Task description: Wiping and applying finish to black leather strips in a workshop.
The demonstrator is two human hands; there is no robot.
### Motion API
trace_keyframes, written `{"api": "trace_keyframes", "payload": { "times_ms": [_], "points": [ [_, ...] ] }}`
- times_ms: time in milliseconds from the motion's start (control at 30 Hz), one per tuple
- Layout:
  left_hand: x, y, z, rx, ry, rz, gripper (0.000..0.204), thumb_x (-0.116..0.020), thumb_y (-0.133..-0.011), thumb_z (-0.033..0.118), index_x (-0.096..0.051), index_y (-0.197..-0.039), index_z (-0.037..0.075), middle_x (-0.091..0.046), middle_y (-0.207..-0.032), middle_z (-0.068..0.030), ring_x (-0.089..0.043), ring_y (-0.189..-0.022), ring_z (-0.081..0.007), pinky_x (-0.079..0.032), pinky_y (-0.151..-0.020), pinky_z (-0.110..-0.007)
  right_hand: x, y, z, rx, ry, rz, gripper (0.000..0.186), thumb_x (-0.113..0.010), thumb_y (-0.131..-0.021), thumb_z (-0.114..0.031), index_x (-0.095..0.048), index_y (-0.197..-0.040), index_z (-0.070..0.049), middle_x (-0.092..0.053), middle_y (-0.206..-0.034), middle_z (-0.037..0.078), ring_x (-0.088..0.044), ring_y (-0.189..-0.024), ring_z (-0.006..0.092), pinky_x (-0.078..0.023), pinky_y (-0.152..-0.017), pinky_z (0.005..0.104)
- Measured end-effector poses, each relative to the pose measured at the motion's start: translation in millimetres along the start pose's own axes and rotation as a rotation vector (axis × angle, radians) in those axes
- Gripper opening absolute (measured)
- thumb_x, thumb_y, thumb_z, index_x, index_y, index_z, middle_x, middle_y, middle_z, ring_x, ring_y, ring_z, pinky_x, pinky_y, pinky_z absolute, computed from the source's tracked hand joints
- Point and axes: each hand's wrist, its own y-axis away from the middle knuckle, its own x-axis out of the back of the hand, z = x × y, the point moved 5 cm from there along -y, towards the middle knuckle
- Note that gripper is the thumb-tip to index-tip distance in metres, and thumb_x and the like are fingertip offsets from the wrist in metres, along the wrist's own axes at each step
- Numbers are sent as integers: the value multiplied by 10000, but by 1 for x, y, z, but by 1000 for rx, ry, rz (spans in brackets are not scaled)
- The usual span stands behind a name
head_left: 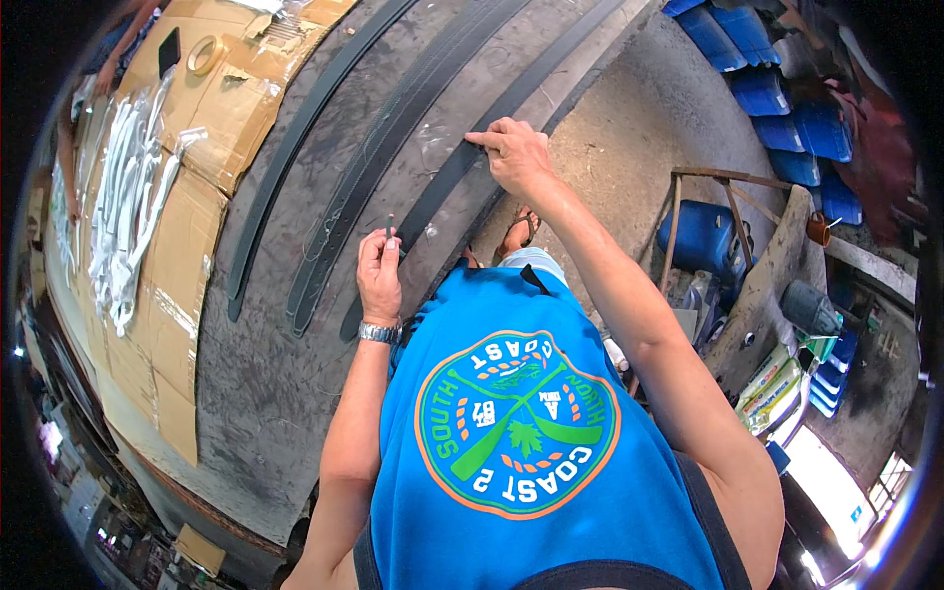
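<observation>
My left hand (pixel 381 270) is closed around a thin rod-like tool (pixel 390 226), upright beside the lower part of a dark strap (pixel 454 177) lying on the grey worktable (pixel 270 383). My right hand (pixel 516 157) is farther up on that strap, fingers bent with the index extended across it, apparently pinching it. More dark straps (pixel 383 133) with stitched edges lie lengthwise to the left, roughly parallel. A narrow dark strip (pixel 590 74) also runs along the table's right edge.
Cardboard sheets (pixel 187 364) with white bundled strips (pixel 128 206) and a tape roll (pixel 205 54) cover the left side, where another person's hands (pixel 103 79) show. Right: blue plastic containers (pixel 806 133), a metal frame (pixel 728 177), a bucket (pixel 808 305). My sandalled foot (pixel 518 231) is below the table edge.
</observation>
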Motion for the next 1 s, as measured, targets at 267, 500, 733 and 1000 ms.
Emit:
{"api": "trace_keyframes", "payload": {
  "times_ms": [267, 500, 733, 1000],
  "points": [
    [1, 0, -1, 6, 31, 4, 130, -533, -922, 109, -583, -920, -10, -576, -1056, -104, -524, -1063, -208, -419, -912, -321, 11, -5, -9, 94, 107, 100, 307, -567, -806, -58, -719, -984, -256, -582, -907, -29, -544, -922, 192, -396, -776, 365],
    [1, 0, -2, 31, 76, 12, 118, -528, -923, 98, -578, -917, -9, -575, -1051, -101, -525, -1059, -205, -416, -916, -319, 9, -3, -11, 144, 158, 73, 309, -566, -803, -49, -719, -988, -242, -590, -925, -15, -560, -930, 206, -427, -795, 353],
    [1, 0, -8, 96, 124, 19, 121, -524, -925, 94, -578, -917, -14, -561, -1052, -108, -530, -1041, -201, -419, -911, -313, 5, 5, 39, -143, -304, -10, 320, -521, -809, -48, -703, -1045, -163, -611, -997, 72, -577, -975, 241, -454, -845, 327],
    [2, -1, -7, 82, 104, 8, 146, -516, -930, 106, -590, -904, -18, -557, -1060, -110, -519, -1050, -204, -407, -922, -314, 5, 10, 34, -106, -223, -2, 330, -508, -819, -40, -694, -1069, -150, -602, -996, 70, -583, -954, 233, -462, -840, 320]
  ]
}}
